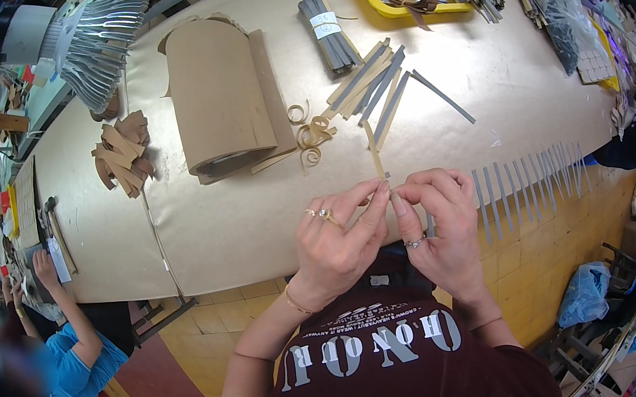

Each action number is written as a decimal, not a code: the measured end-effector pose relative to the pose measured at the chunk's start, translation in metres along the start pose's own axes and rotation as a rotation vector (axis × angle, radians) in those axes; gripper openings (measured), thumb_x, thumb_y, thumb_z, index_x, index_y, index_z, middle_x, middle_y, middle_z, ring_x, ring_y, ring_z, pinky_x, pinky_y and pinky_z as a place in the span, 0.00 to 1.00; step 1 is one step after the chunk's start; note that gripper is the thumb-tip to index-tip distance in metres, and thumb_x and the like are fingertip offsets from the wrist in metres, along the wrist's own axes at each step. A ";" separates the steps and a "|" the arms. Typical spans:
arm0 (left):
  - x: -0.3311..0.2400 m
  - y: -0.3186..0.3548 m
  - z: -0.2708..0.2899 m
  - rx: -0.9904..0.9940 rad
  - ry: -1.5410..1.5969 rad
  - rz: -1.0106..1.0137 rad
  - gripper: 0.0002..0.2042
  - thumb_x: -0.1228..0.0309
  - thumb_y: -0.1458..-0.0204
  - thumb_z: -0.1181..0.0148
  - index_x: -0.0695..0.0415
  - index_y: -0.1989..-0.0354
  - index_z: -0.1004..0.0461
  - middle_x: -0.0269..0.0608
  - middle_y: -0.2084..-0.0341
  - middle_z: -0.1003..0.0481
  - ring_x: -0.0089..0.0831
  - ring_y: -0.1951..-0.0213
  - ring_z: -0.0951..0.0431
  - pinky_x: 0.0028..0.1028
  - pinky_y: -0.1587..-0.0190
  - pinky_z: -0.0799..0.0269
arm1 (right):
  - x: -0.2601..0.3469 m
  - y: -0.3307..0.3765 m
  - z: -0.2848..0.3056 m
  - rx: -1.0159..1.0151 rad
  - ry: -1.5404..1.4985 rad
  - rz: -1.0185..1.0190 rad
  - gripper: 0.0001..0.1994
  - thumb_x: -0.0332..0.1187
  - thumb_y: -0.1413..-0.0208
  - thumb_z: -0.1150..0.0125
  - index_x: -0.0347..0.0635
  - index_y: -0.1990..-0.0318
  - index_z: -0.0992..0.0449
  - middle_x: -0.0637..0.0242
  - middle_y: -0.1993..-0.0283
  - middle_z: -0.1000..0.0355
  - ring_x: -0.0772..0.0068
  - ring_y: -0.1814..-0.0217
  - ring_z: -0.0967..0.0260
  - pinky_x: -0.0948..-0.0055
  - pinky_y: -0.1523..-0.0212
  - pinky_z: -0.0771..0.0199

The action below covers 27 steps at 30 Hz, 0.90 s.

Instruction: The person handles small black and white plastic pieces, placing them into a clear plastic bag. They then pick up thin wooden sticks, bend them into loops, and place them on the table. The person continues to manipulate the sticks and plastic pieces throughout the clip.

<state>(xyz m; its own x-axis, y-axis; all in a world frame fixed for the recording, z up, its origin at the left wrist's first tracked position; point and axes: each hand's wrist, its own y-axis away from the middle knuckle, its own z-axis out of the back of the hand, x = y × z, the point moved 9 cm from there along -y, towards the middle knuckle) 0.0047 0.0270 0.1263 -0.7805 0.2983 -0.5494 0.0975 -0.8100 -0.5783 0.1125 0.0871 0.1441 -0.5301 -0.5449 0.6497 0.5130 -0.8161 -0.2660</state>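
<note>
Close to the table's near edge, my left hand (341, 231) and my right hand (440, 210) meet, thumbs and fingers pinched together. Between the fingertips is one end of a narrow tan and grey strip (376, 154), its tan length running away over the table. My fingers cover most of the held end. Just beyond lies a loose pile of similar strips (377, 86), some grey side up, some tan. Thin curled tan peelings (315, 132) sit left of the pile. Several grey strips (520, 186) hang in a row over the near edge, right of my right hand.
A large brown roll (220, 99) stands left of centre, with brown scraps (124, 156) farther left. At the back are a banded strip bundle (328, 32), a yellow tray (422, 10) and a finned metal lamp (102, 50). Another person in blue (81, 350) sits at left.
</note>
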 end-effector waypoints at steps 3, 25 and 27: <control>0.005 0.000 -0.001 0.005 0.103 0.073 0.19 0.80 0.59 0.34 0.58 0.55 0.20 0.40 0.58 0.22 0.30 0.67 0.22 0.28 0.65 0.28 | -0.001 -0.001 -0.002 0.018 0.015 0.017 0.04 0.27 0.47 0.37 0.40 0.64 0.24 0.65 0.63 0.28 0.64 0.58 0.31 0.63 0.48 0.43; 0.038 -0.001 -0.007 0.172 0.559 0.424 0.08 0.79 0.48 0.37 0.61 0.60 0.18 0.43 0.65 0.20 0.27 0.69 0.19 0.23 0.67 0.25 | 0.001 0.002 -0.011 0.083 0.025 0.089 0.08 0.27 0.49 0.38 0.41 0.61 0.25 0.64 0.60 0.29 0.64 0.55 0.31 0.56 0.45 0.43; 0.039 -0.001 -0.008 0.192 0.563 0.430 0.08 0.79 0.48 0.37 0.61 0.60 0.18 0.42 0.65 0.20 0.26 0.71 0.21 0.23 0.68 0.26 | 0.001 0.002 -0.011 0.090 0.029 0.089 0.08 0.27 0.49 0.38 0.41 0.61 0.25 0.64 0.60 0.29 0.64 0.55 0.31 0.56 0.45 0.43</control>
<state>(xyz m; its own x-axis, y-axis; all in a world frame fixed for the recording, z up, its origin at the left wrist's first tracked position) -0.0207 0.0435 0.1007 -0.2572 0.1064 -0.9605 0.1740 -0.9726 -0.1544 0.1056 0.0824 0.1362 -0.4981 -0.6208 0.6054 0.6169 -0.7444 -0.2558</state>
